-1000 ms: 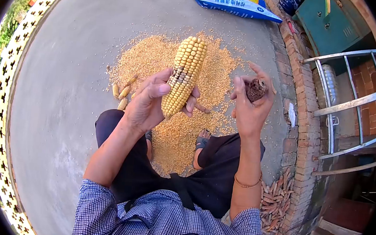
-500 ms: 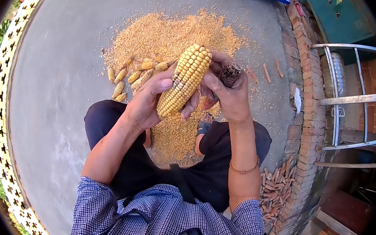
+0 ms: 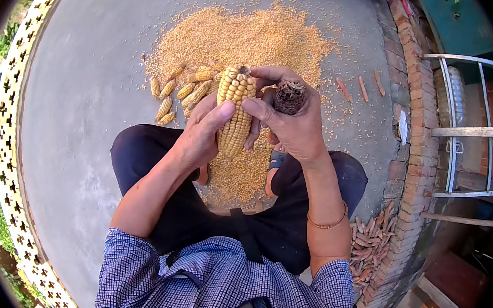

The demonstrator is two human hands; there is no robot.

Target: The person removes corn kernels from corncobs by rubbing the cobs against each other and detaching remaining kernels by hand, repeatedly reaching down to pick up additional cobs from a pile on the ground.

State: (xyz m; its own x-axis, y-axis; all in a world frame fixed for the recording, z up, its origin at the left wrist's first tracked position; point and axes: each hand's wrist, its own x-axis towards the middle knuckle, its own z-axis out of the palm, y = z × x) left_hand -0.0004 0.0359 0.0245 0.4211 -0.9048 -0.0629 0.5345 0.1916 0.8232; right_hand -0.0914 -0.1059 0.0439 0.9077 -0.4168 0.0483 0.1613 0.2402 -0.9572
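A yellow ear of corn (image 3: 235,121), its kernels mostly on, stands nearly upright in front of me. My left hand (image 3: 200,131) is closed round its lower left side, thumb pressed on the kernels. Within my right hand (image 3: 301,126) is a dark, bare corncob (image 3: 290,98), its broken end facing up. The thumb and forefinger of that hand also touch the upper right of the ear. Both palms are largely hidden. Behind the hands lies a wide heap of loose corn kernels (image 3: 239,39), with several smaller ears (image 3: 165,109) at its left edge.
Several bare cobs (image 3: 363,89) lie right of the heap; a pile of cobs (image 3: 370,247) rests against the low brick edging (image 3: 415,151). A metal frame (image 3: 474,132) stands beyond it. A pierced yellow wall (image 3: 10,110) borders the concrete floor (image 3: 80,110) on the left.
The ear has turned from a slant to nearly upright and sits slightly lower, its tip showing. My right thumb has moved onto its upper side. The view has shifted slightly.
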